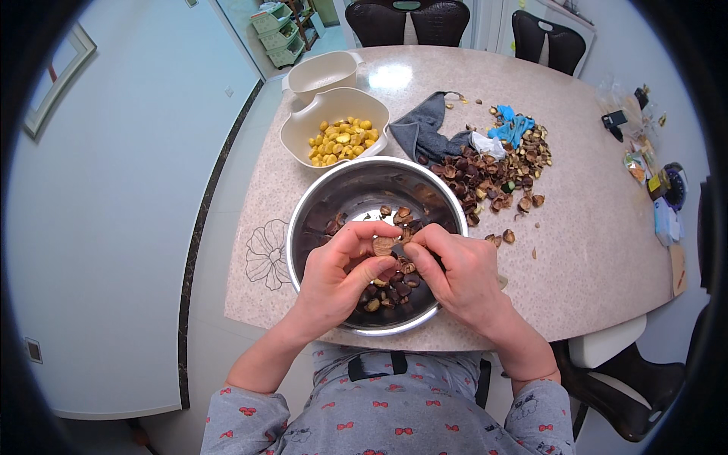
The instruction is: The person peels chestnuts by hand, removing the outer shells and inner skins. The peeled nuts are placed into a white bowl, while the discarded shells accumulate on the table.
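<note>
Over a stainless steel bowl [378, 331], my left hand [347, 270] pinches a brown chestnut [383, 246] between thumb and fingers. My right hand [455, 264] grips a small knife [399, 249], its blade tip beside the nut and its pale handle end [502, 281] showing past the palm. Chestnuts and pieces of dark shell [401, 287] lie in the bowl beneath both hands. Behind it, a cream plastic basin [296, 132] holds peeled yellow chestnuts [343, 138].
Another cream container [322, 74] stands farther back. On the table [591, 227], right of the bowl, are heaped chestnut shells [472, 176], a grey cloth [426, 133], blue gloves [513, 129] and white tissue [487, 145]. Packets and a jar [658, 184] line the right edge.
</note>
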Demonstrator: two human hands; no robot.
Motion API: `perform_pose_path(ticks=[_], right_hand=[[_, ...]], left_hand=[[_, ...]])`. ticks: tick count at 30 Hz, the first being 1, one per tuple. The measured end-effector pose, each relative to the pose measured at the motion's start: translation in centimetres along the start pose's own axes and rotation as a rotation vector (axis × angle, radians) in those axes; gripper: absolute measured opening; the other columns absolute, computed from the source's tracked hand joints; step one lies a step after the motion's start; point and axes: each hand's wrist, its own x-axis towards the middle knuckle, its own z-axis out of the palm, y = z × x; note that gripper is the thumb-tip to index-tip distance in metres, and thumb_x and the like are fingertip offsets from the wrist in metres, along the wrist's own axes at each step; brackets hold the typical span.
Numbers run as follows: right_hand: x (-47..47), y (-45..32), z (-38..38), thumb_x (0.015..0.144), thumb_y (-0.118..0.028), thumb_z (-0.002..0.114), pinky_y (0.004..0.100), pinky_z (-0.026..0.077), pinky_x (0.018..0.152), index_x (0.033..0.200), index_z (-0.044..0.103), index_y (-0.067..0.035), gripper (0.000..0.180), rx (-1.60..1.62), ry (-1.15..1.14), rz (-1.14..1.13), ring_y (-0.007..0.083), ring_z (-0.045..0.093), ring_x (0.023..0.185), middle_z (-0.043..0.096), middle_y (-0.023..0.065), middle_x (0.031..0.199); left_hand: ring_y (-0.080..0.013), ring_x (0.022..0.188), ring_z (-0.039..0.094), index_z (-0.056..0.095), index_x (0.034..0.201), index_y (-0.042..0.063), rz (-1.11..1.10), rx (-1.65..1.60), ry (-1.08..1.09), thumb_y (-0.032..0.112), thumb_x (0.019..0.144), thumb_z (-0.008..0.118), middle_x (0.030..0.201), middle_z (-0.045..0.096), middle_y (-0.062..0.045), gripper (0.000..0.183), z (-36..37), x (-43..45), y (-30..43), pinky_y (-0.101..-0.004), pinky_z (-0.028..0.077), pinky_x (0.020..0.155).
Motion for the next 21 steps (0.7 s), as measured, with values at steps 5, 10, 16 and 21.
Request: perform_pose_path(ticks=[5, 10, 16, 21], right_hand=[[-0.05, -0.1, 0.04, 0.098, -0.024, 0.07, 0.0399, 0.049, 0.05, 0.091, 0.064, -0.012, 0.015, -0.075, -0.004, -0.014, 0.0252, 0.069, 0.061, 0.068, 0.0074, 0.07], [-0.1, 0.16, 0.02, 0.098, -0.025, 0.069, 0.0408, 0.048, 0.049, 0.091, 0.064, -0.012, 0.015, -0.084, 0.017, 0.002, 0.026, 0.068, 0.058, 0.066, 0.0078, 0.066], [-0.06, 0.11, 0.05, 0.098, -0.024, 0.069, 0.041, 0.048, 0.049, 0.091, 0.064, -0.012, 0.015, -0.066, 0.016, -0.004, 0.0266, 0.068, 0.058, 0.065, 0.0083, 0.064], [-0.06, 0.13, 0.12, 0.099, -0.026, 0.068, 0.0411, 0.048, 0.049, 0.09, 0.063, -0.012, 0.017, -0.057, 0.014, -0.018, 0.0268, 0.068, 0.058, 0.065, 0.0082, 0.064]], left_hand=[[-0.0089, 0.092, 0.071, 0.062, 0.128, 0.0, 0.046, 0.144, 0.035, 0.0, 0.099, 0.066, 0.1, 0.076, -0.008, 0.029, 0.34, 0.03, 0.0, -0.025, 0.057, 0.083], [-0.008, 0.09, 0.07, 0.063, 0.127, 0.0, 0.034, 0.131, 0.061, 0.0, 0.098, 0.067, 0.098, 0.076, -0.007, 0.029, 0.36, 0.17, 0.05, -0.0247, 0.056, 0.082], [-0.0077, 0.092, 0.07, 0.063, 0.127, 0.001, 0.039, 0.163, 0.049, 0.0, 0.098, 0.068, 0.098, 0.076, -0.008, 0.029, 0.25, 0.1, -0.02, -0.0248, 0.056, 0.083], [-0.0099, 0.093, 0.072, 0.064, 0.126, 0.001, 0.074, 0.217, 0.057, -0.001, 0.096, 0.069, 0.101, 0.076, -0.008, 0.03, 0.57, 0.13, -0.09, -0.0273, 0.058, 0.082]])
